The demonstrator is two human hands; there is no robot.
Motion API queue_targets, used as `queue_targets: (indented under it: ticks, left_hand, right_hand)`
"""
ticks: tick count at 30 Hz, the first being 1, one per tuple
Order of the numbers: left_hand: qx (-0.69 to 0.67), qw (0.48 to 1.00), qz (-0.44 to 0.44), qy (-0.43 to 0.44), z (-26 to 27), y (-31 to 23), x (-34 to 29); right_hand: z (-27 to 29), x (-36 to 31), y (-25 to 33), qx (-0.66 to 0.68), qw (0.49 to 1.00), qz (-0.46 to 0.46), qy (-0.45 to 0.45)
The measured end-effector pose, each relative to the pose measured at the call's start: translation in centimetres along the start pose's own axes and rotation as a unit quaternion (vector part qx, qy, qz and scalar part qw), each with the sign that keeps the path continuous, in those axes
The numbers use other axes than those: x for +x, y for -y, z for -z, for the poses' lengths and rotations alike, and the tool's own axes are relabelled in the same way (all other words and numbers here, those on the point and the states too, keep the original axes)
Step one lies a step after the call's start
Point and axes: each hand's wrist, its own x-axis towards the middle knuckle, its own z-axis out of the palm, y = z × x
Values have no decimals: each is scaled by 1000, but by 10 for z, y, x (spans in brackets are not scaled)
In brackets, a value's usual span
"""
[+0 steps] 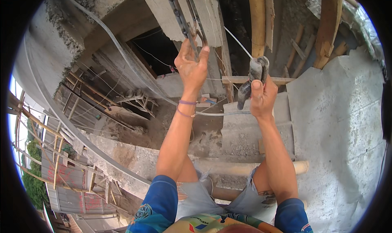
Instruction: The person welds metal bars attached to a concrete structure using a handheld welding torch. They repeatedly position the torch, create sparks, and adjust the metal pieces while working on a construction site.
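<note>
— Raw concrete and bamboo scaffolding all round you; what have your hands got?

— Your left hand [191,67] is closed around the bent rusty steel rebar loop [184,13] that hangs against the grey concrete beam [212,12]. Your right hand [261,96] is clenched on the grey-handled pincers [253,78], a thin tie wire [237,41] running up from them.

— Risk?

— I judge the wire could snap or the pincers slip if you pull hard, jolting you off balance. You sit on a rough concrete ledge [245,131] with a bamboo pole [228,167] under your knees; below lie dirt, timber and a long grey hose [102,28].
</note>
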Motion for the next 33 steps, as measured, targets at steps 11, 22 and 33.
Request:
queue_targets:
  ticks: [11, 22, 33]
  left_hand:
    - [20, 1000, -13, -4, -6, 3, 5]
    - [21, 999, -29, -21, -6, 5, 5]
    - [120, 989, -65, 58, 16, 11, 13]
  right_hand:
    - [-2, 8, -4, -16, 1000, 2, -6]
    - [-2, 7, -5, -17, 1000, 2, 1]
    - [-23, 29, 5, -36, 997, 50, 42]
